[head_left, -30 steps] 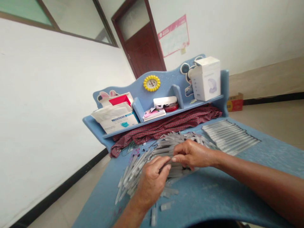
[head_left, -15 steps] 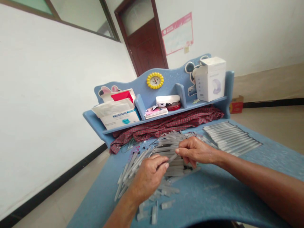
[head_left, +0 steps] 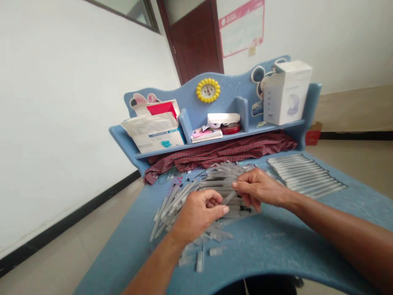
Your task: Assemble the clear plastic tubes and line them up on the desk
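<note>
Item: we log one clear plastic tube (head_left: 229, 198), clamped in the grip of the left hand (head_left: 199, 213); right hand (head_left: 260, 190), grip together, just beside it, above the tube pile (head_left: 221, 180) on the blue surface (head_left: 276, 250).

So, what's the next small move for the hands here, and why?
I'd probably have the right hand lay the clear plastic tube on the neat row, parallel with the others. It already stands apart from the loose pile, angled between that hand and the left hand.
</note>
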`<action>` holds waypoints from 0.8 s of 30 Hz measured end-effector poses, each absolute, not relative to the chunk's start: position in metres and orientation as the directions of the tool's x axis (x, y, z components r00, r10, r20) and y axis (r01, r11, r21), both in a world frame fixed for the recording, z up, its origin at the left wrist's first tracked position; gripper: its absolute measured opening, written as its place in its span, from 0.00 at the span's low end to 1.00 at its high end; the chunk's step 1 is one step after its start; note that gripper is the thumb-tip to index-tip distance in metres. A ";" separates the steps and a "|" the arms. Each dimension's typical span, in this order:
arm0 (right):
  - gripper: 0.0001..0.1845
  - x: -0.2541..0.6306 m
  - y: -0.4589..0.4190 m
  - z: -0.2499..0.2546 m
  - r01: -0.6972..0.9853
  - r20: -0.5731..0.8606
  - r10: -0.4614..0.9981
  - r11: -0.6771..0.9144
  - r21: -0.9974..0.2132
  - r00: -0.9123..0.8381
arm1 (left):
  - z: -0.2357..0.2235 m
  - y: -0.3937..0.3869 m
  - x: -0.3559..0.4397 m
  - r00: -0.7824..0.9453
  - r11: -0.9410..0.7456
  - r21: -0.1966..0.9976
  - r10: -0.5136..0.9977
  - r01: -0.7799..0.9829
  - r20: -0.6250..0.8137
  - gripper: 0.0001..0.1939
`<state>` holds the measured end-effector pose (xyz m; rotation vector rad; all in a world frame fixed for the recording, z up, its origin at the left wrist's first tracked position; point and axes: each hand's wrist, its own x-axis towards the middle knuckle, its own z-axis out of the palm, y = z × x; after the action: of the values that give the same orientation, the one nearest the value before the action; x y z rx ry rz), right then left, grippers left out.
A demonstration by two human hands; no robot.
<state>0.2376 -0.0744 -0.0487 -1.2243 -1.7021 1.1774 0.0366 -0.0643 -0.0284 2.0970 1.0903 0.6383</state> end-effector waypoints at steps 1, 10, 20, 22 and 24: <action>0.22 0.238 -0.075 -0.048 0.300 0.037 0.958 0.125 -0.946 -0.283 | -0.027 -0.064 0.036 0.544 -0.342 0.812 0.839 0.473 0.036 0.08; 0.24 0.240 -0.074 -0.052 0.301 0.048 0.960 0.133 -0.944 -0.275 | -0.030 -0.058 0.031 0.594 -0.120 0.936 0.797 0.331 -0.108 0.08; 0.16 0.246 -0.075 -0.049 0.231 0.152 0.944 0.225 -0.947 -0.294 | -0.027 -0.066 0.037 0.534 -0.174 0.925 0.845 0.338 -0.036 0.08; 0.20 0.246 -0.076 -0.050 0.149 0.133 0.921 0.199 -0.969 -0.366 | -0.027 -0.067 0.038 0.525 -0.173 0.927 0.851 0.331 -0.029 0.08; 0.19 0.247 -0.076 -0.053 0.089 0.093 0.898 0.145 -0.985 -0.431 | -0.028 -0.068 0.038 0.519 -0.176 0.932 0.854 0.318 -0.016 0.09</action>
<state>0.2469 -0.0755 -0.0529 -0.9618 -1.6746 1.3667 0.0383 -0.0678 -0.0278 1.7387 0.9906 0.6564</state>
